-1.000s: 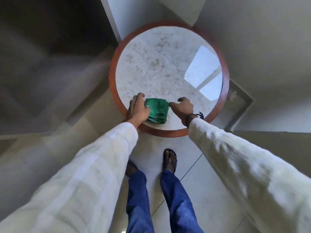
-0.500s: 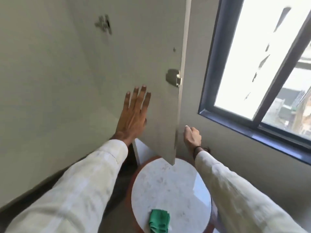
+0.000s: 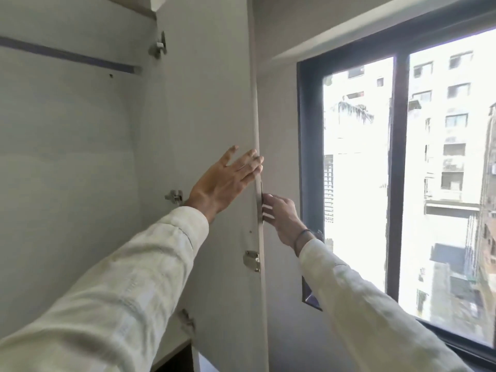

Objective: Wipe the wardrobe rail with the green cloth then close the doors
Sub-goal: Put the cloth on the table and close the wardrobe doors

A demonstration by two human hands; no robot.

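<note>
The wardrobe's right door (image 3: 209, 108) stands open, seen nearly edge-on, pale grey with metal hinges on its inner face. My left hand (image 3: 225, 181) is open, fingers spread, laid flat against the door's inner face near its free edge. My right hand (image 3: 279, 213) reaches around the outer side of that edge and grips the metal door handle (image 3: 259, 208). The dark wardrobe rail (image 3: 67, 53) runs across the top of the pale interior at upper left. The green cloth is out of view.
A dark-framed window (image 3: 397, 162) fills the right side, bright with buildings outside. A latch plate (image 3: 251, 260) sits on the door edge below my hands. Hinges (image 3: 160, 47) show at the door's top and middle (image 3: 174, 196). White wall lies between door and window.
My view has swung up from the round table, where the cloth was left, to the wardrobe door. Both hands rose; the left slid to the door edge, the right took the handle.
</note>
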